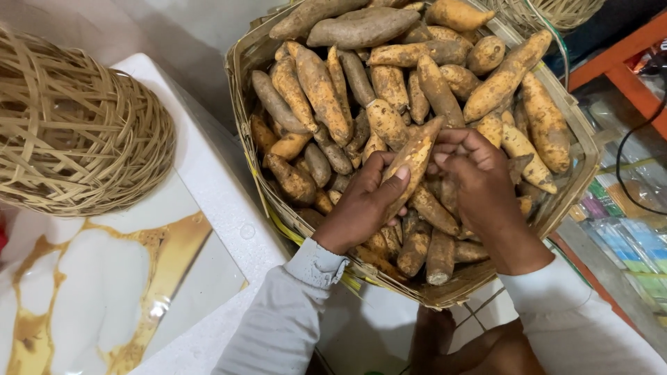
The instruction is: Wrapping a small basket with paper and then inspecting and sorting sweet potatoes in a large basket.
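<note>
A wide woven basket (585, 147) is heaped with several dirt-covered orange-brown sweet potatoes (389, 90). Over its near half, both my hands hold one long tapered sweet potato (415, 155) tilted up to the right. My left hand (365, 205) wraps its lower end, thumb across the front. My right hand (472, 177) has its fingers curled against the upper end. Grey-white sleeves cover both wrists.
An empty round wicker basket (73, 132) lies tipped at the left on a white surface (208, 180) with a gold-and-white marbled panel. Orange shelving (629, 66) with colourful packets stands at the right. Another woven basket (556, 10) shows at the top edge.
</note>
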